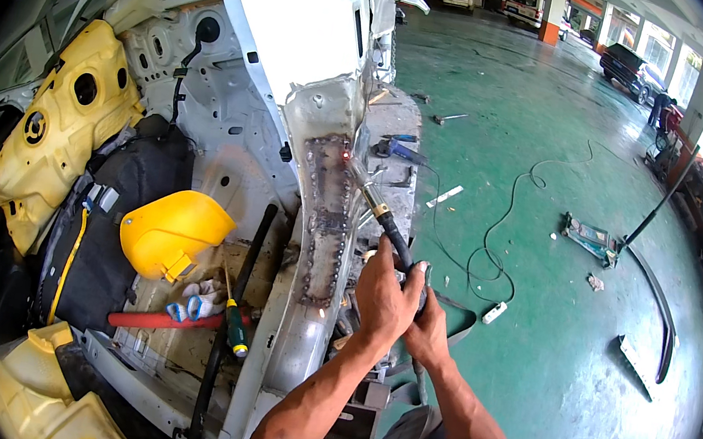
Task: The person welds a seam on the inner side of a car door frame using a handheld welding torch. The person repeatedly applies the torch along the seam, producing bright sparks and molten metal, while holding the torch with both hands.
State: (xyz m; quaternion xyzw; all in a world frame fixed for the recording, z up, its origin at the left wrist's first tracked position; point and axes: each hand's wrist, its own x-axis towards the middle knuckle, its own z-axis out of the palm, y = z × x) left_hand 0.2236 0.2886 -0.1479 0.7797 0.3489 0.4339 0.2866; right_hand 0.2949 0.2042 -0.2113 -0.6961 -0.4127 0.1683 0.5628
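Welding torch [392,230] at a metal post [291,354]
Left hand [385,299] and right hand [429,329] grip its dark handle [402,250]; the nozzle [371,192] extends ahead of their fingers, glowing tip [347,158] at the weld line [308,269].

We see a slim welding torch [396,239] with a black neck, a brass-coloured collar and a tapered metal nozzle, slanting up and to the left. Its tip, with a small red glow, is at the upper right edge of a long, narrow grey metal patch [323,251]. We see dark, beaded welds lining the patch's long sides, and it lies lengthwise along a silver-grey metal body beam [291,367].
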